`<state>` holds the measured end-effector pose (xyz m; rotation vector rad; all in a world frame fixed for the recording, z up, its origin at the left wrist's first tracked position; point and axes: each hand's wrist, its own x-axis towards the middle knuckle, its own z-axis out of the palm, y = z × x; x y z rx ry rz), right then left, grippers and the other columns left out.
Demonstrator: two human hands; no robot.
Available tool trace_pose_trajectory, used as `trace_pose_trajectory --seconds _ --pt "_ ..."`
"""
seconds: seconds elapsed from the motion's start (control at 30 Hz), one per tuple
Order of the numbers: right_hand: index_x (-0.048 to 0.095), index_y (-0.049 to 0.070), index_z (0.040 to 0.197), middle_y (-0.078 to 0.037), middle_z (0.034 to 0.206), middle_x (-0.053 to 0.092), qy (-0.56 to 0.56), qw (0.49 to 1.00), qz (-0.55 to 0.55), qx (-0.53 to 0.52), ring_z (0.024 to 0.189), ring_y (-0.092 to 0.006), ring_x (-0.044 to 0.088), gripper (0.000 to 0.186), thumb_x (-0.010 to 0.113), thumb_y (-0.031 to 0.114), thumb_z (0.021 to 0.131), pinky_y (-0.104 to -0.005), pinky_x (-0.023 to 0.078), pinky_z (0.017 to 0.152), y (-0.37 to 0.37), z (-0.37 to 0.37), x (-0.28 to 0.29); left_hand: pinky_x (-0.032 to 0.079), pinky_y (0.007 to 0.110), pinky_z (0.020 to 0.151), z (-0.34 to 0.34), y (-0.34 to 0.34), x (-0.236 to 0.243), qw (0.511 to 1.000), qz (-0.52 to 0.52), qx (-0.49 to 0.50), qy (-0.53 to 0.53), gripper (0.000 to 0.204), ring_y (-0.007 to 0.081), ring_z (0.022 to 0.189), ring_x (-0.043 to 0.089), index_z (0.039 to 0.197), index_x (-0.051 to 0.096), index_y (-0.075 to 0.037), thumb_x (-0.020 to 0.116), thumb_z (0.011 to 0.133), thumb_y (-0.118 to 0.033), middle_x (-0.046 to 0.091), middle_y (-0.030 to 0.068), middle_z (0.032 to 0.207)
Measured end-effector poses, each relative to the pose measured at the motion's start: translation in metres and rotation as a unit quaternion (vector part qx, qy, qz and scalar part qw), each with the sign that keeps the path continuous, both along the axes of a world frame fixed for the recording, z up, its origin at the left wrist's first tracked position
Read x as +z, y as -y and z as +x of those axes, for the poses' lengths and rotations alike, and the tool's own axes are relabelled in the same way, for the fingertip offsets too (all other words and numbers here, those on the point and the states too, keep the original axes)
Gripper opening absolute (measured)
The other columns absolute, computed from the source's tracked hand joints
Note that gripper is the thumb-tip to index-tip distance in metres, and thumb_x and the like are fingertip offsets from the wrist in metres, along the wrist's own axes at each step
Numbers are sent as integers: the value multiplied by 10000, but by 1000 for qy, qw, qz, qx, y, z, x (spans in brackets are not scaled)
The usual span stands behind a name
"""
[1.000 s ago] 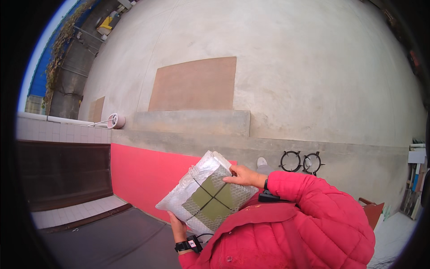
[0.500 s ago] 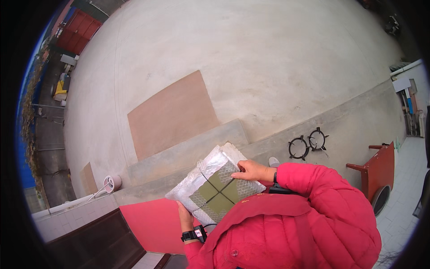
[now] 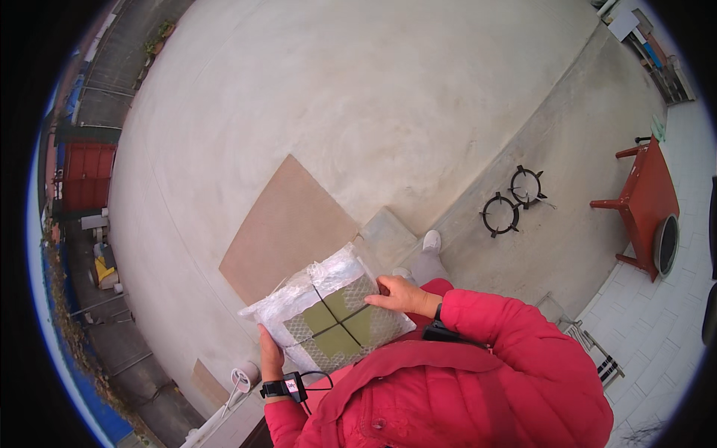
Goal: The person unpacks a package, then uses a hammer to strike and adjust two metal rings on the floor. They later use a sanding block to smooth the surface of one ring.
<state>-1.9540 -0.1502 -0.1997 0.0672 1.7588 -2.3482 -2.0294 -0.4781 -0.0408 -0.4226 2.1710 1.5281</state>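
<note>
A flat bundle [image 3: 333,342] in clear bubble wrap and white crinkled film, with an olive-green panel crossed by dark bands, lies across the front of my body at the lower middle. My left hand [image 3: 270,349] is closed on its left edge, thumb up along the side. My right hand [image 3: 399,297] grips the right side, thumb over the top. Both forearms come out of padded red sleeves. Beyond the bundle, my light shoe [image 3: 431,242] shows on the ground.
A concrete yard has a tan patch [image 3: 282,209] and low step [image 3: 390,230]. Two black metal rings [image 3: 489,229] lie right of my foot. At right stand a red stool or table [image 3: 642,187], round pan [image 3: 666,244] and folded metal rack [image 3: 601,351]; at left, a pink cylinder [image 3: 248,372].
My view has turned, so the patch, rings, red furniture and yard wall sit differently. The bundle stays in both hands, slightly further left in the picture. More of my leg shows.
</note>
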Motion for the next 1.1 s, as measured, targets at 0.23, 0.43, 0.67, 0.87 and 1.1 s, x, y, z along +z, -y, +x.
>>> trace_pose_trajectory --seconds 0.23,0.43,0.67,0.87,1.1 --pt "515 -34 784 -93 646 541 18 997 -28 -63 584 -152 494 399 644 343 762 -288 408 534 -125 -106 -354 325 279 937 -158 -158 -336 988 -54 -147 -14 572 174 1077 455 1216 407 45 217 940 -419 497 114 1168" --pt "507 -23 754 -101 628 542 80 974 -4 -212 554 -163 499 392 657 339 749 -289 413 519 -56 -155 -597 279 290 993 -311 -115 -635 941 -33 -323 97 588 186 1161 403 1277 337 25 197 937 -434 436 104 1259" --pt "527 -39 842 -104 694 582 92 937 56 -331 618 -142 533 336 656 262 763 -286 440 559 275 -336 -614 301 303 974 -550 156 -729 936 51 -346 40 606 209 1125 440 1218 404 53 219 930 -448 480 122 1212" --pt "513 -51 1033 -54 914 594 102 948 -32 -300 859 -102 532 336 618 179 811 -246 447 746 446 -498 -545 380 295 858 -736 301 -633 910 50 -411 -24 599 195 966 516 1085 518 70 230 934 -432 571 120 1050" --pt "537 -68 975 -161 888 615 107 953 54 -278 837 -191 582 515 616 403 780 -296 455 742 478 -524 -402 398 304 821 -752 341 -480 872 3 -475 -116 545 198 906 532 1047 533 84 273 932 -381 584 134 1005"
